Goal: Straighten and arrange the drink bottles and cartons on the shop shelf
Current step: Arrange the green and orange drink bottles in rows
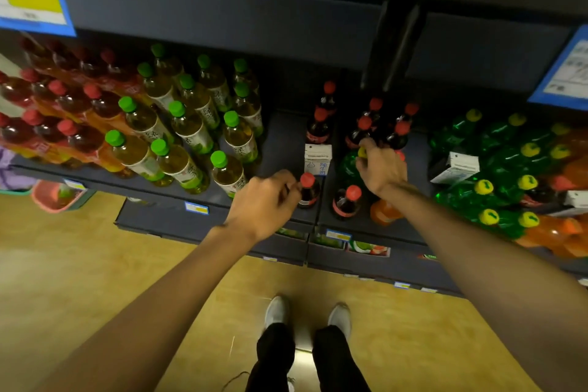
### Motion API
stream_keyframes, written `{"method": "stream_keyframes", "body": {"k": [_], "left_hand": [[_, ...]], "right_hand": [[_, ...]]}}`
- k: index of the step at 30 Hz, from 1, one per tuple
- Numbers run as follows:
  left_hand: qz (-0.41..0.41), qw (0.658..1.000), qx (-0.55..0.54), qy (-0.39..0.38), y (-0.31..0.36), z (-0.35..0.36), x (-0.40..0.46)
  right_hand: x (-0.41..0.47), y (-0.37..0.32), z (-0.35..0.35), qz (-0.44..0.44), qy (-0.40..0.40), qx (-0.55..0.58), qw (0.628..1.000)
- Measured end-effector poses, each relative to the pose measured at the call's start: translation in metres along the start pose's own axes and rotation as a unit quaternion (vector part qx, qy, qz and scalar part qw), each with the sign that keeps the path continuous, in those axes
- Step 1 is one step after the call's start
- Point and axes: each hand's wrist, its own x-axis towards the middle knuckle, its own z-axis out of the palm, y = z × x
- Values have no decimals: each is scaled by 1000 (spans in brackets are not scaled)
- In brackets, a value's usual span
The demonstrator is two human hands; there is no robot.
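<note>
My left hand has curled fingers beside a small red-capped cola bottle at the shelf front, its fingertips at the bottle's neck. My right hand grips the top of a green bottle with a yellow cap standing among the colas. A white carton stands upright just behind the left cola. More colas stand in rows behind and beside. An orange bottle sits under my right wrist.
Green-capped tea bottles and red-capped tea bottles fill the shelf's left. Green and orange soda bottles with two white cartons crowd the right. A bare strip of shelf lies between tea and cola. A pink basket stands on the floor.
</note>
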Motion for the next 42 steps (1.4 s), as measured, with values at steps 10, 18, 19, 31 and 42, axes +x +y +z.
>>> {"method": "stream_keyframes", "body": {"k": [10, 18, 19, 31, 42], "left_hand": [[75, 994, 6, -80, 30, -6, 6], [197, 975, -28, -102, 94, 16, 11], [209, 972, -31, -106, 102, 21, 11], [266, 954, -16, -134, 221, 97, -6], [180, 971, 47, -149, 334, 195, -11]], "right_hand": [[-98, -2, -65, 30, 172, 84, 981], [-172, 15, -100, 109, 269, 91, 953], [-180, 19, -102, 114, 277, 90, 950], [-253, 146, -125, 167, 338, 96, 921], [-264, 314, -135, 45, 350, 102, 930]]}}
